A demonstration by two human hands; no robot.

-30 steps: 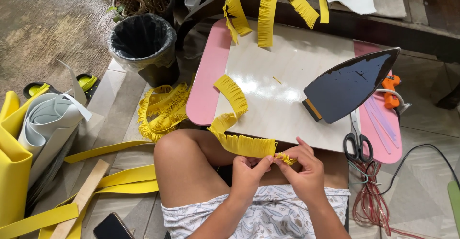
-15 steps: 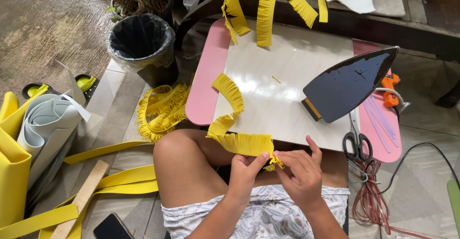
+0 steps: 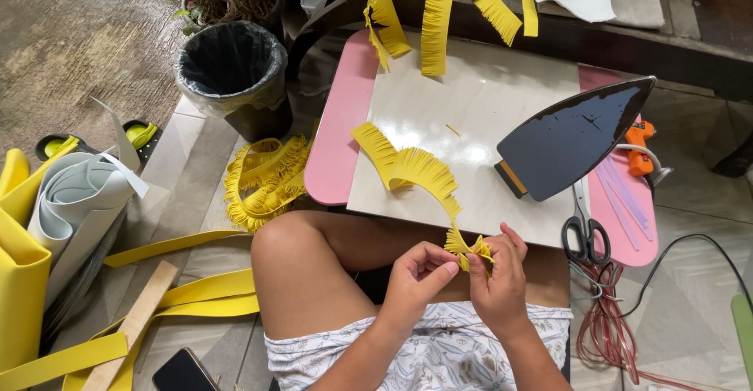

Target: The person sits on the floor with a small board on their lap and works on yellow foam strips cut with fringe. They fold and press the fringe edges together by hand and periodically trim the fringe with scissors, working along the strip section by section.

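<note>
While the person sits with one bare knee up, the left hand (image 3: pixel 416 273) and the right hand (image 3: pixel 496 275) both pinch the rolled end of a yellow fringed strip (image 3: pixel 416 173) just above the lap. From the fingers, this strip curves up onto the white board (image 3: pixel 471 109). Beyond it lie scissors (image 3: pixel 582 230), then a dark iron (image 3: pixel 576 136), and more fringed strips (image 3: pixel 439 7) at the far edge.

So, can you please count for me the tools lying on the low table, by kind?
Black-soled clothes iron lying on its side: 1
Black-handled metal scissors: 1
Orange glue gun: 1
Total: 3
</note>
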